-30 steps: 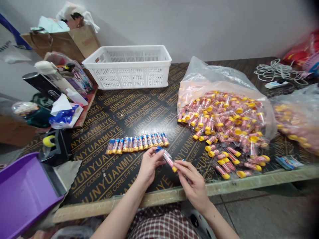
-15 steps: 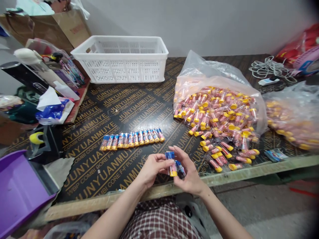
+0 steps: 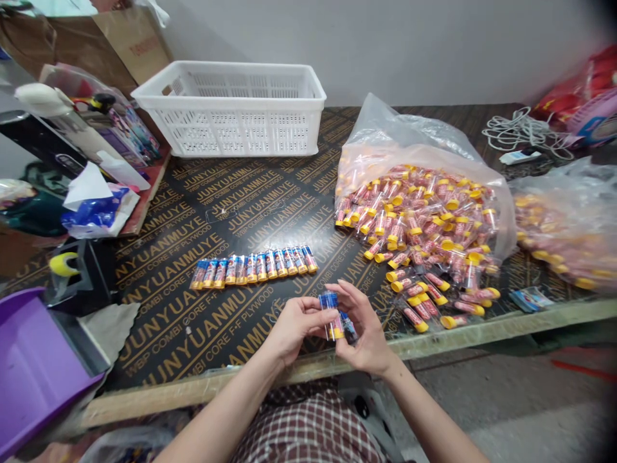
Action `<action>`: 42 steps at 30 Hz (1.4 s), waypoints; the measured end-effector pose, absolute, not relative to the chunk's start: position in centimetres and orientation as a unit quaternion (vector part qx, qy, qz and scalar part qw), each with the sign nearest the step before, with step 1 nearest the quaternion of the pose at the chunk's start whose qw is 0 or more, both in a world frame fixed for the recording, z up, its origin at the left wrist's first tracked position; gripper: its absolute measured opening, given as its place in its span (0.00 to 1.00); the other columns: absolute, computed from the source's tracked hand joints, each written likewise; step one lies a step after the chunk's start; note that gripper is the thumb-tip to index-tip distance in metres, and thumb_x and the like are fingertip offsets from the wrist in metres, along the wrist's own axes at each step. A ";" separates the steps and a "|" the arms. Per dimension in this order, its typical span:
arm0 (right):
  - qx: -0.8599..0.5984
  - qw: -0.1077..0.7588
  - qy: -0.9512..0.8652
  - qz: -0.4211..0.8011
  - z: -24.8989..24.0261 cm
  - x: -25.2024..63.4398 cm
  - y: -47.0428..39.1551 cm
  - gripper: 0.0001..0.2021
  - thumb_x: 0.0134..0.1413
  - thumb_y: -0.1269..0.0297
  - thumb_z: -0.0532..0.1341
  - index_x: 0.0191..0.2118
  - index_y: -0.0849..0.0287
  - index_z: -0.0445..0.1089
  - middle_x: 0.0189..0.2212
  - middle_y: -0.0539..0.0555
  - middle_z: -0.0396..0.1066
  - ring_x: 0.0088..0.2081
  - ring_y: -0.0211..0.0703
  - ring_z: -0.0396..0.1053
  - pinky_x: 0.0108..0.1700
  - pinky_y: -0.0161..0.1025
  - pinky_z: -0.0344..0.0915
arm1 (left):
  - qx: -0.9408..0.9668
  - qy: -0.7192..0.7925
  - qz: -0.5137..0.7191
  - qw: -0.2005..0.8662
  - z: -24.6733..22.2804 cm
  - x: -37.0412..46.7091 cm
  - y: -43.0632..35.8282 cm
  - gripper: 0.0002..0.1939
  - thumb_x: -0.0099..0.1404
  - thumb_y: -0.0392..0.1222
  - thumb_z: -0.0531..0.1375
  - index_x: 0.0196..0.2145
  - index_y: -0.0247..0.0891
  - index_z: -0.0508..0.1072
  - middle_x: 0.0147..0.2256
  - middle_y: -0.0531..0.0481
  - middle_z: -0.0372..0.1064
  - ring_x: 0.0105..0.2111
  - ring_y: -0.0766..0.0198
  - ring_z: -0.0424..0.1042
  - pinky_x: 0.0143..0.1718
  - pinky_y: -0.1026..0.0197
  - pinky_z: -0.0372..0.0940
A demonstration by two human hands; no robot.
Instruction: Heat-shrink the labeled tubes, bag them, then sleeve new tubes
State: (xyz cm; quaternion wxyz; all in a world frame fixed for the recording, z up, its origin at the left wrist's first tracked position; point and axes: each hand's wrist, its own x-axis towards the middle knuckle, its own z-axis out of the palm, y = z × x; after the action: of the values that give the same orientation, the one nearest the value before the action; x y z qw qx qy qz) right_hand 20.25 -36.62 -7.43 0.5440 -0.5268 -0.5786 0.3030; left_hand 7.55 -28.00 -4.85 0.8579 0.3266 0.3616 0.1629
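A small clear tube (image 3: 334, 323) with a yellow cap and a blue printed top is pinched between the thumb and fingers of my left hand (image 3: 290, 329), close to the table's front edge. My right hand (image 3: 365, 337) curls around from the other side, its upper fingers beside the tube's top. Within its curve shows a dark blue printed piece (image 3: 348, 326), partly hidden behind the tube. Left of my hands lies a row of tubes (image 3: 255, 267) with blue printed wraps and yellow ends. A heap of yellow-capped tubes (image 3: 414, 222) with pink-red contents spills from a clear plastic bag (image 3: 385, 132).
At the back stands a white basket (image 3: 241, 125). Another bag of tubes (image 3: 563, 225) and a small blue printed stack (image 3: 531, 299) lie right. A tape dispenser (image 3: 80, 273) and purple dustpan (image 3: 38, 366) are left. Coiled white cable (image 3: 525, 132) rests at back right.
The view has shifted slightly, so the things on the left sit a little further left. Both hands keep nearly the same grip around the tube.
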 end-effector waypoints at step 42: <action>-0.713 -0.087 -0.686 -0.115 -6.7 32.2 -20.8 0.19 0.46 0.61 0.59 0.45 0.63 0.68 0.52 0.65 0.62 0.48 0.62 0.60 0.53 0.60 0.46 | 0.800 0.431 0.078 0.410 -8.9 10.7 -28.8 0.01 0.56 0.38 0.61 0.26 0.40 0.71 0.25 0.52 0.71 0.28 0.64 0.68 0.30 0.65 0.53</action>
State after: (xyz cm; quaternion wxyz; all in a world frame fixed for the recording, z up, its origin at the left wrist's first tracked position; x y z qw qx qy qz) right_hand 32.24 -20.84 -6.66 -0.0869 -0.7133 -0.6859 -0.1151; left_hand 10.73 -28.83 -8.91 0.4102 0.7998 0.4312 0.0784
